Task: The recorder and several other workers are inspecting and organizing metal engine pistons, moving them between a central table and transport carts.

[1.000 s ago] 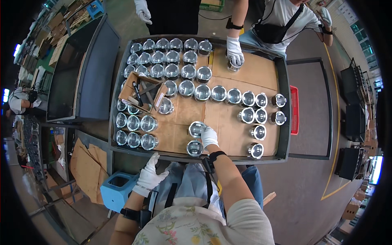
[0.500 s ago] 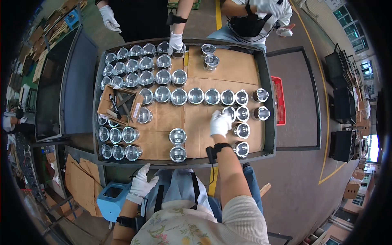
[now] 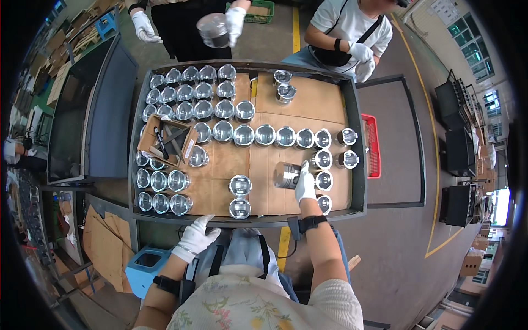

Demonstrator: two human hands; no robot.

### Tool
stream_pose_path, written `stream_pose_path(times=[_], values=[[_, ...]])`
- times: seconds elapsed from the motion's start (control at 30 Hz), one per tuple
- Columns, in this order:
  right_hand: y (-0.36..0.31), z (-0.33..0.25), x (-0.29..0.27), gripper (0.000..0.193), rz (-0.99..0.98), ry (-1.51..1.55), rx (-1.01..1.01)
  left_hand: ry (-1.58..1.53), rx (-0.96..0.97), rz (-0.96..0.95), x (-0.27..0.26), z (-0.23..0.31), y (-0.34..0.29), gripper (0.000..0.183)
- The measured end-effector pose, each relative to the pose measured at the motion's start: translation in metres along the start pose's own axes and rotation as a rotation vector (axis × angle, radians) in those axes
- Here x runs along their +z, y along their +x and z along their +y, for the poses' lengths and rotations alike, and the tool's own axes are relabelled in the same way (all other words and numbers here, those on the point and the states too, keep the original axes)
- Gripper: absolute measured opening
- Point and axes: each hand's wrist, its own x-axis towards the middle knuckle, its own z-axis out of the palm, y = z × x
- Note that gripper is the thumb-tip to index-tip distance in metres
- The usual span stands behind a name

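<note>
Three pistons [image 3: 325,180] crowd the right grip [image 3: 306,188] clasping another piston [image 3: 284,175]; left grip [image 3: 197,239] loose, empty.

Grey floor [image 3: 388,242] is extending across the right side; a yellow line [image 3: 444,243] is crossing it. Multi-pane windows [image 3: 468,33] are lining a pale wall [image 3: 424,38] at upper right. A blue stool [image 3: 142,276] is standing at lower left.

Our right hand [image 3: 305,188] grips 1 metal piston [image 3: 285,175] tipped sideways over the cardboard-lined table [image 3: 359,187]; our left hand [image 3: 199,237], empty, is just beside it. Opposite us, a co-worker's gloved hand [image 3: 235,25] holds another piston [image 3: 212,30].
</note>
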Motion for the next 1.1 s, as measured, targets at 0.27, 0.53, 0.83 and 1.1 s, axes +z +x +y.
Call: stream_pose_path(times=[0.27, 0.53, 0.83, 1.1], values=[[-0.175, -0.075, 0.033, 0.042, -0.38, 0.54, 0.255, -0.528, 0.19, -0.197, -0.033, 0.087, 0.024, 0.05], [-0.277, -0.111, 0.058, 0.029, -0.441, 0.454, -0.198, -0.789, 0.544, -0.411, -0.069, 0.151, 0.009, 0.1], [-0.314, -0.109, 0.06, 0.034, -0.561, 0.05, -0.833, -0.765, 0.558, -0.377, -0.093, 0.137, -0.008, 0.101], [-0.313, -0.095, 0.083, 0.044, -0.628, 0.334, -0.469, -0.604, 0.809, -0.015, -0.124, 0.141, -0.022, 0.091]])
